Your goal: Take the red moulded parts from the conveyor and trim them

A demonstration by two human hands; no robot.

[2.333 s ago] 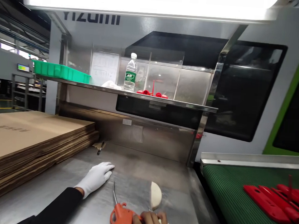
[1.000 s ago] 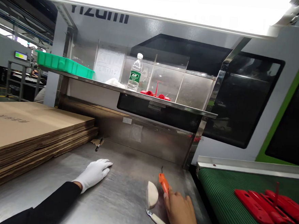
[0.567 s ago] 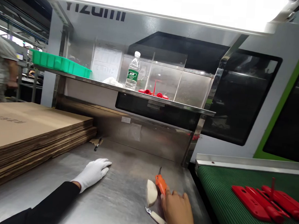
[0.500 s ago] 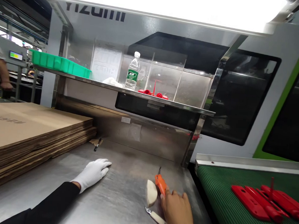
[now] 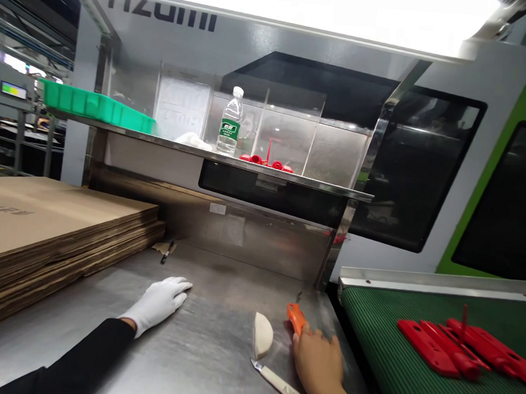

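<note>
Fingers of your bare right hand (image 5: 317,357) curl over the orange tool (image 5: 296,317) on the steel table (image 5: 215,368), beside the white pad (image 5: 262,335). Your gloved left hand (image 5: 159,301) lies flat, fingers together.

We see a brushed, dull-shining steel bench (image 5: 215,362), matt brown corrugated cardboard sheets (image 5: 40,229), a white cloth glove on the left hand (image 5: 159,301), glossy orange plastic on the air blow gun (image 5: 296,317), a ribbed green rubbery belt (image 5: 412,375), and glossy red plastic parts (image 5: 459,352).

Orange tool (image 5: 296,317) partly under the right hand (image 5: 317,360); knife (image 5: 282,390) handle behind the wrist.
</note>
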